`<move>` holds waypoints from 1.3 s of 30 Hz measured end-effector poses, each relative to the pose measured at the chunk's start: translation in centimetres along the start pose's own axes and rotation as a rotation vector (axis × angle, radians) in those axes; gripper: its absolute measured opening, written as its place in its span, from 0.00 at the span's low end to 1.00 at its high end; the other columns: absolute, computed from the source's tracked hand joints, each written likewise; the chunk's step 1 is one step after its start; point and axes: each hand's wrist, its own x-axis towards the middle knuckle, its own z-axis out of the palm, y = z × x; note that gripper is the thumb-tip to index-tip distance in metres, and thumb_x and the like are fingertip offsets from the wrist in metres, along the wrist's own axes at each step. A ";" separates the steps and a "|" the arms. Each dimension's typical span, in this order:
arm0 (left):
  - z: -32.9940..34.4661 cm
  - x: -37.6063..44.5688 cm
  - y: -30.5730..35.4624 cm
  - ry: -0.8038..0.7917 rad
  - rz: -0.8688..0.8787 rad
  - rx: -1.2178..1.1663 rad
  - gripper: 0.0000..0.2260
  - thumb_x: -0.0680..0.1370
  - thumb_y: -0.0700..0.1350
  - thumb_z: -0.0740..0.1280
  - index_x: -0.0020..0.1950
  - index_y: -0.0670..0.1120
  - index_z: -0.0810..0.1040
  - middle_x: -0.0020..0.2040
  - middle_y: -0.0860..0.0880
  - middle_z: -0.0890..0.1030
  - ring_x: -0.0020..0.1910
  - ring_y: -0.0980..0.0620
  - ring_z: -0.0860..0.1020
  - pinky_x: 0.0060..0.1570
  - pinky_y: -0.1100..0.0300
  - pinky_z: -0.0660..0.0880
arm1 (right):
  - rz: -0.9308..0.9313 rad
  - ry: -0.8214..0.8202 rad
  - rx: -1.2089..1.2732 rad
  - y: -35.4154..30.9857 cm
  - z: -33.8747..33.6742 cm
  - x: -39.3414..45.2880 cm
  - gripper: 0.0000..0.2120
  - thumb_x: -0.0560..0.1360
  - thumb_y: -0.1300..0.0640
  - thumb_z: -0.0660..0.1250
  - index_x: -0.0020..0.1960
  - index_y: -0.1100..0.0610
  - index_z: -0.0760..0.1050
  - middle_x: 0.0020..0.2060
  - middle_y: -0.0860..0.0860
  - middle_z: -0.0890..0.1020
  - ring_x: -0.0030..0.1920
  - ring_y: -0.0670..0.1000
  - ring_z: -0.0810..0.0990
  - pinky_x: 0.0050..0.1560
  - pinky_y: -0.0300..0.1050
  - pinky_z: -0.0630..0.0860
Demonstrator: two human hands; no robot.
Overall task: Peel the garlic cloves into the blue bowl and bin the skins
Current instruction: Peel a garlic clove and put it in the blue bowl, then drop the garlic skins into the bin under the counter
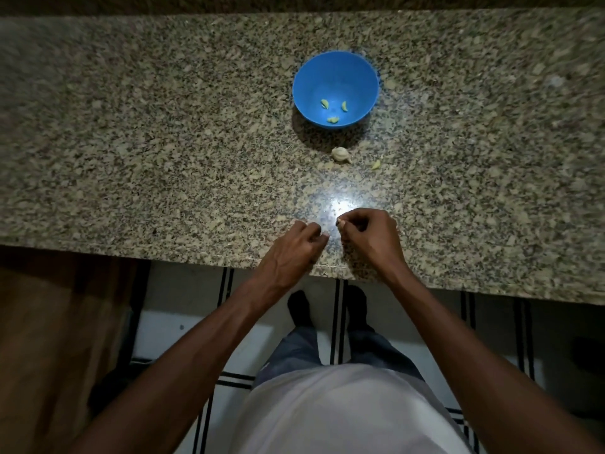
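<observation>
Hands are working nearest the bench (98,126) edge, well short of the blue bowl (336,89): right hand (366,239) is pinching what is probably a garlic clove (340,221), left hand (299,242) is curling, contents unclear. Three peeled cloves (333,119) are lying inside the bowl, the garlic head (340,154) just beside it for easy reach.

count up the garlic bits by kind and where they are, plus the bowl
Blue bowl: 1
Peeled cloves in the bowl: 3
Garlic piece with skin on the counter: 1
Loose clove on the counter: 1
Small piece pinched in the right hand: 1, too small to tell clove from skin
Total: 7
</observation>
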 end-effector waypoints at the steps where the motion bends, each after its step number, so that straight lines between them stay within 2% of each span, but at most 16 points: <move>1: 0.1 0.1 -0.1 0.002 0.018 0.031 0.11 0.73 0.32 0.70 0.55 0.37 0.82 0.49 0.39 0.80 0.46 0.39 0.78 0.34 0.47 0.80 | 0.001 -0.012 0.002 0.0 -0.1 0.1 0.06 0.78 0.56 0.74 0.51 0.56 0.88 0.41 0.49 0.88 0.42 0.44 0.86 0.40 0.31 0.77; 3: 0.2 0.1 -0.1 0.005 0.035 0.055 0.12 0.73 0.34 0.64 0.53 0.36 0.81 0.48 0.39 0.80 0.46 0.38 0.78 0.36 0.45 0.80 | -0.006 -0.039 0.007 0.0 -0.1 0.4 0.06 0.78 0.56 0.74 0.51 0.57 0.88 0.42 0.49 0.88 0.42 0.45 0.86 0.42 0.33 0.78; 5: 0.4 0.1 0.2 0.008 -0.005 0.065 0.11 0.72 0.33 0.66 0.53 0.36 0.80 0.49 0.38 0.80 0.48 0.38 0.78 0.37 0.46 0.80 | -0.011 -0.072 0.016 -0.2 -0.1 0.5 0.06 0.78 0.56 0.74 0.51 0.57 0.87 0.42 0.49 0.88 0.43 0.46 0.87 0.45 0.37 0.80; 7: 1.0 0.2 0.2 0.051 -0.145 0.056 0.10 0.71 0.29 0.70 0.51 0.37 0.79 0.48 0.39 0.80 0.47 0.39 0.77 0.38 0.45 0.79 | -0.019 -0.118 0.023 -0.4 0.1 0.9 0.06 0.78 0.56 0.74 0.51 0.56 0.87 0.43 0.49 0.89 0.44 0.46 0.87 0.47 0.40 0.81; 8: 1.3 0.1 0.0 0.113 -0.272 0.002 0.09 0.72 0.29 0.71 0.50 0.38 0.79 0.47 0.39 0.80 0.47 0.40 0.77 0.39 0.45 0.79 | -0.017 -0.151 0.038 -0.7 0.3 1.0 0.05 0.78 0.56 0.74 0.51 0.56 0.87 0.43 0.49 0.89 0.44 0.46 0.87 0.47 0.40 0.82; 10: 1.4 -0.4 -0.6 0.318 -0.647 -0.250 0.03 0.79 0.34 0.68 0.48 0.41 0.80 0.45 0.43 0.81 0.44 0.44 0.79 0.41 0.49 0.79 | 0.005 -0.235 0.097 -1.2 0.9 1.4 0.05 0.78 0.57 0.74 0.52 0.56 0.87 0.43 0.49 0.89 0.45 0.47 0.88 0.48 0.43 0.83; 12: 0.6 -1.7 -1.5 0.525 -1.083 -0.611 0.05 0.82 0.41 0.67 0.49 0.45 0.82 0.45 0.48 0.84 0.43 0.50 0.82 0.40 0.61 0.77 | 0.045 -0.338 0.197 -2.4 2.2 1.5 0.05 0.79 0.58 0.74 0.52 0.58 0.87 0.41 0.53 0.89 0.43 0.50 0.88 0.47 0.47 0.85; 14: -0.2 -3.2 -2.0 0.687 -1.340 -1.010 0.04 0.81 0.42 0.69 0.49 0.48 0.84 0.43 0.49 0.85 0.41 0.52 0.81 0.40 0.62 0.76 | 0.078 -0.414 0.280 -3.7 3.4 1.4 0.05 0.80 0.59 0.74 0.53 0.60 0.86 0.40 0.57 0.88 0.41 0.53 0.87 0.43 0.46 0.84; 16: -1.5 -5.6 -2.6 0.851 -1.426 -1.373 0.05 0.82 0.39 0.69 0.48 0.46 0.83 0.39 0.49 0.83 0.39 0.54 0.79 0.41 0.62 0.77 | 0.061 -0.485 0.279 -5.4 5.5 1.2 0.06 0.80 0.59 0.73 0.54 0.62 0.86 0.41 0.57 0.88 0.40 0.52 0.85 0.41 0.43 0.81; 18: -3.1 -9.0 -3.3 1.053 -1.422 -1.707 0.07 0.84 0.36 0.65 0.48 0.42 0.81 0.37 0.48 0.80 0.37 0.54 0.76 0.38 0.65 0.78 | 0.011 -0.566 0.253 -7.0 8.5 0.3 0.06 0.80 0.60 0.73 0.54 0.62 0.86 0.42 0.58 0.88 0.39 0.50 0.85 0.43 0.44 0.82; 20: -3.9 -13.2 -3.7 1.233 -1.407 -1.914 0.08 0.85 0.36 0.63 0.49 0.42 0.79 0.36 0.48 0.80 0.37 0.56 0.76 0.37 0.66 0.78 | -0.020 -0.645 0.225 -8.2 11.7 -1.4 0.06 0.80 0.61 0.73 0.54 0.63 0.86 0.41 0.57 0.87 0.38 0.48 0.84 0.41 0.41 0.81; 23: -3.7 -20.5 -3.4 1.425 -1.411 -1.964 0.08 0.85 0.35 0.62 0.51 0.44 0.78 0.38 0.49 0.81 0.41 0.55 0.80 0.39 0.65 0.79 | -0.047 -0.755 0.199 -9.8 17.3 -5.2 0.06 0.80 0.63 0.72 0.53 0.65 0.85 0.39 0.55 0.86 0.36 0.46 0.82 0.39 0.37 0.78; 26: -2.4 -28.1 -2.6 1.568 -1.469 -1.852 0.08 0.84 0.33 0.62 0.49 0.42 0.78 0.36 0.48 0.84 0.42 0.53 0.82 0.39 0.66 0.80 | -0.059 -0.860 0.133 -11.0 23.2 -10.1 0.04 0.81 0.64 0.71 0.53 0.62 0.85 0.39 0.53 0.85 0.35 0.43 0.82 0.41 0.38 0.81; 32: 1.3 -45.9 -1.6 1.771 -1.583 -1.723 0.07 0.83 0.31 0.64 0.50 0.40 0.80 0.46 0.43 0.83 0.39 0.56 0.86 0.43 0.66 0.82 | -0.040 -1.018 0.054 -12.4 36.6 -22.5 0.08 0.81 0.67 0.69 0.57 0.70 0.82 0.42 0.57 0.83 0.36 0.46 0.82 0.41 0.37 0.82; 35: 2.2 -53.5 -1.3 1.873 -1.615 -1.642 0.05 0.81 0.31 0.67 0.52 0.38 0.81 0.44 0.45 0.87 0.42 0.54 0.87 0.43 0.66 0.82 | -0.014 -1.112 0.007 -12.3 42.7 -27.9 0.04 0.81 0.69 0.69 0.52 0.65 0.83 0.42 0.56 0.84 0.38 0.48 0.83 0.42 0.38 0.83; 39: 3.4 -61.6 -0.9 1.934 -1.698 -1.545 0.05 0.80 0.30 0.69 0.52 0.37 0.82 0.46 0.44 0.87 0.44 0.50 0.87 0.46 0.65 0.82 | -0.020 -1.208 -0.083 -11.7 48.9 -33.2 0.08 0.81 0.68 0.69 0.48 0.59 0.85 0.44 0.55 0.87 0.43 0.50 0.86 0.47 0.42 0.84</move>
